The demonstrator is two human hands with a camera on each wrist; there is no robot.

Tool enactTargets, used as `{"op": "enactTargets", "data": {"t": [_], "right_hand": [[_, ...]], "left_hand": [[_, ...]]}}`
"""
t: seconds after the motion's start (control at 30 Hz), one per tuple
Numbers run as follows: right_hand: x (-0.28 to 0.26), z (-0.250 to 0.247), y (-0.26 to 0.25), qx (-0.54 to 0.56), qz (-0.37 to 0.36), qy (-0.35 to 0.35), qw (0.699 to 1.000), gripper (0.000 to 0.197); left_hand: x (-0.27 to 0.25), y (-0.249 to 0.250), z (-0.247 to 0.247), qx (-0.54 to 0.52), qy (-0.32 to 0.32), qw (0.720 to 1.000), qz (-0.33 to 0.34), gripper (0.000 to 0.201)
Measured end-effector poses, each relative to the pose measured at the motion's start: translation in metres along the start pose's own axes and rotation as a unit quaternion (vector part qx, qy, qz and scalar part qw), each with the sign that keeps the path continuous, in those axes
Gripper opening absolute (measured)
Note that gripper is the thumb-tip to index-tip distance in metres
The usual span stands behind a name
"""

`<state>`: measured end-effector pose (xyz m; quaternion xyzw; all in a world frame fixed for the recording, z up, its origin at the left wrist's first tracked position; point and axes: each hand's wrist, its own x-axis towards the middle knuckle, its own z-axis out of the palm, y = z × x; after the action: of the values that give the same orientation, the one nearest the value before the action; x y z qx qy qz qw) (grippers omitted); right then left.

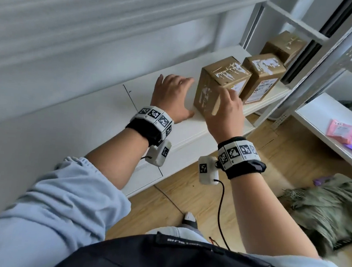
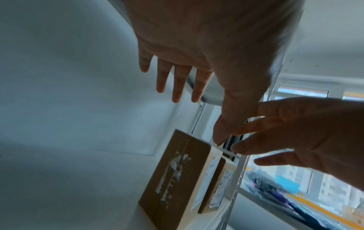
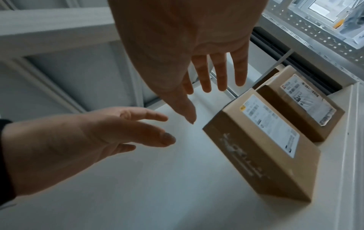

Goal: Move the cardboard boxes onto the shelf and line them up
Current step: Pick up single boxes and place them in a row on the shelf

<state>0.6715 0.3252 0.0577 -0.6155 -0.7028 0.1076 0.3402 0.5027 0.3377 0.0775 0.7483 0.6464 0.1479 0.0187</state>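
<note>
Three taped brown cardboard boxes stand in a row on the white shelf (image 1: pixel 109 111). The nearest box (image 1: pixel 219 82) is upright, with the second box (image 1: pixel 261 77) and the third box (image 1: pixel 283 47) behind it to the right. My left hand (image 1: pixel 178 95) hovers open just left of the nearest box, fingers spread, holding nothing. In front of that box my right hand (image 1: pixel 225 107) is also open and not gripping it. The right wrist view shows the nearest box (image 3: pixel 256 147) apart from both hands, label side up. The left wrist view shows it (image 2: pixel 177 179) below the straight fingers.
A board (image 1: pixel 75 9) closes the space above the shelf. A grey perforated metal rack (image 1: pixel 333 51) stands to the right, with pink packets (image 1: pixel 339 130) on its lower shelf. An olive cloth bundle (image 1: pixel 333 209) lies on the wooden floor. Bare shelf stretches left of the boxes.
</note>
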Motion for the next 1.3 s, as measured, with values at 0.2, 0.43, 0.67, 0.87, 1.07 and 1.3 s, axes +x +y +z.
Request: {"op": "enactTargets", "data": {"t": [0.2, 0.43, 0.67, 0.87, 1.07, 1.3], "right_hand": [[-0.085, 0.013, -0.080, -0.019, -0.013, -0.013, 1.000, 0.065], [-0.180, 0.031, -0.164, -0.050, -0.033, -0.048, 0.997, 0.067], [-0.248, 0.044, -0.216, -0.139, -0.072, -0.157, 0.975, 0.074], [-0.314, 0.060, -0.248, -0.154, -0.118, -0.244, 0.950, 0.078], [-0.394, 0.056, -0.261, -0.113, -0.159, -0.272, 0.942, 0.078], [-0.461, 0.046, -0.291, -0.073, -0.208, -0.298, 0.929, 0.077]], "left_hand": [[-0.105, -0.054, -0.035, -0.033, 0.035, 0.999, -0.016, 0.086], [-0.230, -0.123, -0.061, -0.007, 0.004, 0.998, -0.055, 0.085], [-0.336, -0.161, -0.075, 0.019, -0.020, 0.992, -0.126, 0.091], [-0.425, -0.167, -0.084, 0.050, -0.018, 0.982, -0.180, 0.092], [-0.528, -0.147, -0.090, 0.065, -0.034, 0.967, -0.243, 0.092], [-0.623, -0.132, -0.109, 0.092, -0.052, 0.950, -0.295, 0.094]]}}
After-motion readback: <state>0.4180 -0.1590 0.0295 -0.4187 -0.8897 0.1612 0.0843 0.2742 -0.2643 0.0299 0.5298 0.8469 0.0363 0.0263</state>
